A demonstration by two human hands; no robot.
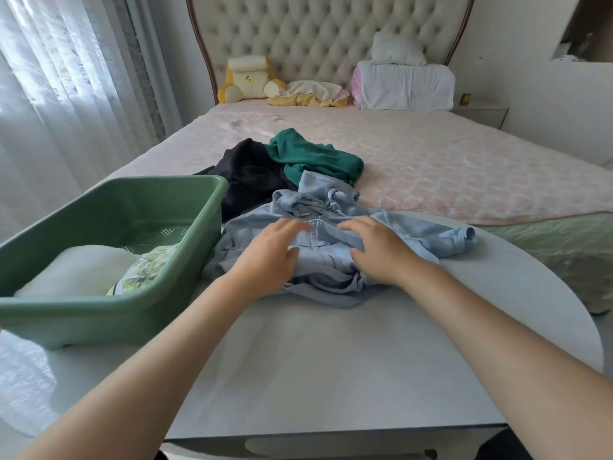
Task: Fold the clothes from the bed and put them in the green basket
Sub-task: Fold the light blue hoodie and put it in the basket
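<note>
The crumpled pale blue cotton hoodie with drawstrings (335,227) lies at the far edge of a smooth grey table (331,360), where the table meets the foot of the bed, with one sleeve trailing out to the right. Both hands rest on its middle. The left hand (268,257) lies flat on the cloth with its fingers straight and close together. The right hand (378,250) has its fingers bent over a fold of the fabric, with the thumb tucked under that fold, so it grips the cloth.

Just left of the hoodie, on the same table, stands the green plastic rectangular basket (83,323). It holds a folded white cloth (76,270) and, beside that, a yellow-green flowered cloth (146,270).

Behind the hoodie, on the pink quilted bedspread (447,161), lie a rumpled black garment (248,177) and a rumpled teal green garment (308,157), touching each other; the hoodie's hood touches both.

At the head of the bed, against the beige button-tufted headboard (315,34), sit a yellow and cream plush cushion (245,79) and a stack of white bedding (404,84). Sheer white curtains (66,78) hang at the left.
</note>
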